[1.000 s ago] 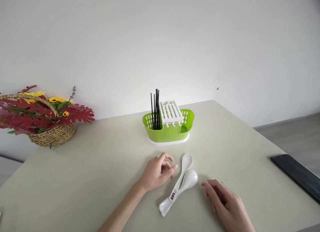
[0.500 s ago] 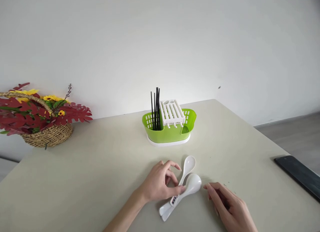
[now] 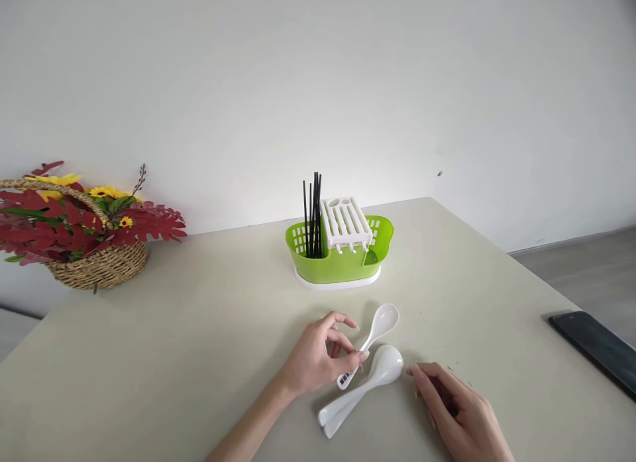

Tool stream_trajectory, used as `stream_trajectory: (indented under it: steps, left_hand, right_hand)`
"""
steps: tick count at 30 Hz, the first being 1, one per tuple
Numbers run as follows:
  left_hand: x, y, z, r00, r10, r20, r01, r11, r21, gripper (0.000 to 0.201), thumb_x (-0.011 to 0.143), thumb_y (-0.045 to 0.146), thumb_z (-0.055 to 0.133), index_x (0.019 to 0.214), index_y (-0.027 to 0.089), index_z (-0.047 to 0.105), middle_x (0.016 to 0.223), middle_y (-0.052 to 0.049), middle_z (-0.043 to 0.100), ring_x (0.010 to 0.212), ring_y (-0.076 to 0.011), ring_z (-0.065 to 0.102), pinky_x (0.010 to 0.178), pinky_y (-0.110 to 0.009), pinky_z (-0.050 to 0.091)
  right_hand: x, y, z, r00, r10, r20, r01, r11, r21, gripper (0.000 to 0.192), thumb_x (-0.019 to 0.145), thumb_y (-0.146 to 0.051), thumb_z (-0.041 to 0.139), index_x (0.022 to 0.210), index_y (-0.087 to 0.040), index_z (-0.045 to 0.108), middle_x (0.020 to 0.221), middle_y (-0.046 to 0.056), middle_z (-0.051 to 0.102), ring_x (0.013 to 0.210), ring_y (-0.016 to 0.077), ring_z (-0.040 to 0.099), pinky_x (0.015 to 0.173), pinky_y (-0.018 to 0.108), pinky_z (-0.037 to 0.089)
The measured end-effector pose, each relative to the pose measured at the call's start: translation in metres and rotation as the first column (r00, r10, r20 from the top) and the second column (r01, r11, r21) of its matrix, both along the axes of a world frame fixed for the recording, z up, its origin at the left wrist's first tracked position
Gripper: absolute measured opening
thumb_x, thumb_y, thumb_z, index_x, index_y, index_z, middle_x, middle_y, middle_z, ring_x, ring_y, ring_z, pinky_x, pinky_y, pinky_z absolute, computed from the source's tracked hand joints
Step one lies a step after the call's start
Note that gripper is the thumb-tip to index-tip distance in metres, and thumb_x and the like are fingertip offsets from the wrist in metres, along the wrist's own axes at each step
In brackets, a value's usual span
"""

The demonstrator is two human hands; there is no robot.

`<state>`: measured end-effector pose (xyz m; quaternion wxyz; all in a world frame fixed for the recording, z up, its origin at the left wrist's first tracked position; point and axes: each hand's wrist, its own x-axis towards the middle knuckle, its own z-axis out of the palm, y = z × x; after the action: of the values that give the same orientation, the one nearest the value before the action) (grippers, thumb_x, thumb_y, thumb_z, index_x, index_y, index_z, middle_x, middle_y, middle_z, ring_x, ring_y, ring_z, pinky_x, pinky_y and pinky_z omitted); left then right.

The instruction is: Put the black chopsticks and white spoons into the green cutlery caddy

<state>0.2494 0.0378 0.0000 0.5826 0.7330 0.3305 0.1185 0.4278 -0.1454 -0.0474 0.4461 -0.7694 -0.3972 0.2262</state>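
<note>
Green plastic caddy (image 3: 342, 270) nr back edge of surface (image 3: 199, 343): 4+ slim black chopsticks (image 3: 306, 217) upright in it, white slotted rack (image 3: 346, 220) on top. Woven flower basket (image 3: 106, 266), back L corner. Your L hand's (image 3: 320, 352) grip pinches a white spoon (image 3: 386, 320); 2 stacked white spoons (image 3: 389, 364) twd front edge; your R hand (image 3: 450, 402), fingers curled together, just beside.

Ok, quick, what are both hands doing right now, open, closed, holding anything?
Left hand: closed, pinching a white spoon by its handle.
Right hand: loosely closed, nothing visible in it.
</note>
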Motion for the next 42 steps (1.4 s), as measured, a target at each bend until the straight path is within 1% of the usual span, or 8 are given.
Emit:
stream_trajectory:
  steps: [5,10,16,21,26,30,35,42]
  left_hand:
    - [-0.003,0.004,-0.001,1.000,-0.002,0.024,0.002,1.000,-0.006,0.028,0.085,0.043,0.078,0.103,0.022,0.071,0.091,-0.003,0.080,0.068,-0.0158,0.054,0.067,-0.030,0.041]
    - [-0.006,0.008,0.001,0.991,0.004,0.135,0.009,0.995,-0.097,0.036,0.087,0.037,0.078,0.115,0.021,0.062,0.087,-0.005,0.082,0.072,-0.0178,0.057,0.067,-0.030,0.040]
    - [-0.011,0.011,-0.005,0.979,-0.026,0.201,0.057,0.987,-0.151,0.044,0.087,0.048,0.081,0.113,0.021,0.058,0.086,-0.006,0.082,0.066,-0.0156,0.057,0.064,-0.028,0.042]
    - [-0.012,0.011,-0.011,0.966,-0.056,0.253,0.121,0.962,-0.246,0.050,0.084,0.050,0.084,0.112,0.022,0.054,0.085,-0.006,0.081,0.060,-0.0127,0.056,0.060,-0.026,0.043]
    - [-0.014,0.014,-0.012,0.933,-0.054,0.357,0.189,0.915,-0.355,0.059,0.076,0.054,0.090,0.110,0.022,0.052,0.079,-0.003,0.078,0.057,-0.0131,0.058,0.058,-0.027,0.045]
    - [-0.015,0.017,-0.015,0.903,0.059,0.426,0.123,0.914,-0.387,0.063,0.075,0.063,0.087,0.109,0.021,0.054,0.064,0.002,0.068,0.056,-0.0146,0.058,0.057,-0.026,0.042]
    - [-0.014,0.022,-0.021,0.831,0.289,0.475,-0.103,0.920,-0.379,0.063,0.090,0.079,0.060,0.094,0.017,0.062,0.061,0.001,0.059,0.057,-0.0116,0.047,0.060,-0.027,0.036]
    - [-0.009,0.030,-0.024,0.716,0.511,0.475,-0.182,0.794,-0.580,0.059,0.092,0.077,0.059,0.088,0.019,0.057,0.054,0.006,0.047,0.049,-0.0092,0.034,0.054,-0.026,0.028]
  right_hand:
    - [-0.001,0.000,0.001,0.998,-0.023,-0.058,0.023,1.000,0.009,0.045,0.095,-0.067,0.058,0.090,-0.026,0.074,0.067,-0.001,0.062,0.058,0.0153,0.052,0.056,0.024,0.044]
    - [-0.003,0.002,0.008,0.977,-0.064,-0.202,0.077,0.996,0.055,0.047,0.094,-0.068,0.059,0.095,-0.024,0.074,0.070,0.000,0.062,0.054,0.0136,0.050,0.051,0.024,0.043]
    - [0.001,0.021,0.042,0.955,-0.036,-0.294,0.062,0.995,0.078,0.051,0.093,-0.068,0.062,0.119,-0.024,0.071,0.057,-0.006,0.047,0.052,0.0143,0.046,0.049,0.025,0.039]
    - [0.016,0.047,0.071,0.916,0.234,-0.324,-0.197,0.970,0.145,0.062,0.097,-0.064,0.061,0.146,-0.027,0.057,0.076,-0.001,0.064,0.059,0.0153,0.051,0.059,0.029,0.048]
    - [0.019,0.066,0.087,0.846,0.434,-0.311,-0.378,0.898,0.225,0.054,0.099,-0.059,0.062,0.140,-0.024,0.066,0.076,0.002,0.067,0.058,0.0153,0.053,0.062,0.033,0.053]
    - [0.010,0.077,0.107,0.861,0.447,-0.242,-0.382,0.884,0.271,0.050,0.098,-0.056,0.065,0.137,-0.023,0.068,0.075,0.002,0.068,0.057,0.0158,0.056,0.056,0.032,0.054]
    - [0.001,0.097,0.148,0.896,0.437,-0.076,-0.367,0.828,0.424,0.044,0.097,-0.048,0.072,0.135,-0.026,0.069,0.078,0.002,0.069,0.060,0.0157,0.060,0.049,0.029,0.055]
    - [-0.006,0.146,0.199,0.933,0.347,0.100,-0.328,0.700,0.635,0.038,0.100,-0.041,0.069,0.136,-0.030,0.064,0.127,0.008,0.070,0.075,0.0147,0.066,0.051,0.026,0.054]
